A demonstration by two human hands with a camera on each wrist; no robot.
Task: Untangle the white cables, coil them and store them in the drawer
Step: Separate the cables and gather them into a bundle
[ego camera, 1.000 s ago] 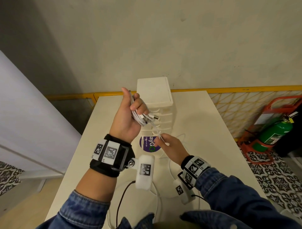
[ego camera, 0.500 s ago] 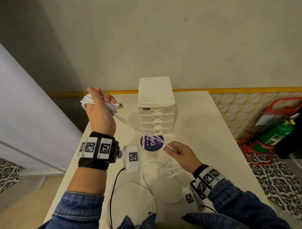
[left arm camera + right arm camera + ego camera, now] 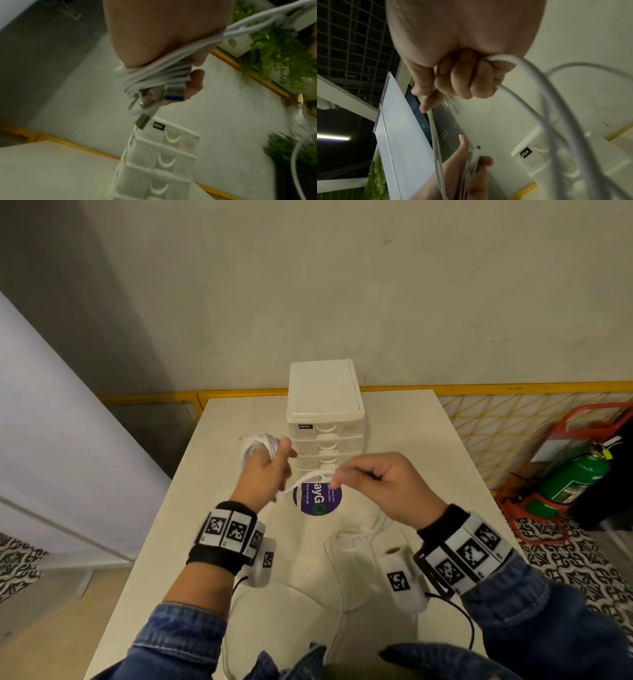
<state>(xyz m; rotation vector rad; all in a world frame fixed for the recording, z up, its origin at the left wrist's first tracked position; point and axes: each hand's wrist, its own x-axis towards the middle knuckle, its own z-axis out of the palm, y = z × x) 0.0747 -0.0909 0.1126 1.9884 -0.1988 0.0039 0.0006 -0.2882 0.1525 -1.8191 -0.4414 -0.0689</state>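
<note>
My left hand (image 3: 265,470) grips a coil of white cable (image 3: 258,445) wound round its fingers, left of the drawer unit (image 3: 325,419). The left wrist view shows that coil (image 3: 159,73) with metal USB plugs (image 3: 173,92) sticking out below the fingers. My right hand (image 3: 380,484) pinches the free cable strand (image 3: 308,479) in front of the drawers and holds it up. The strand (image 3: 435,136) runs from my right fingers (image 3: 464,81) down to the left hand (image 3: 467,162). More loose white cable (image 3: 352,539) lies on the table under my right wrist. All drawers look closed.
The white table (image 3: 226,529) carries a purple round sticker (image 3: 318,498) in front of the drawer unit. A yellow mesh fence (image 3: 507,433) and a green fire extinguisher (image 3: 575,477) stand to the right. A light partition (image 3: 51,457) is on the left.
My left hand has swung back right toward the drawer unit with the coil. My right hand rose from the table, lifting the strand and shortening the span between my hands.
</note>
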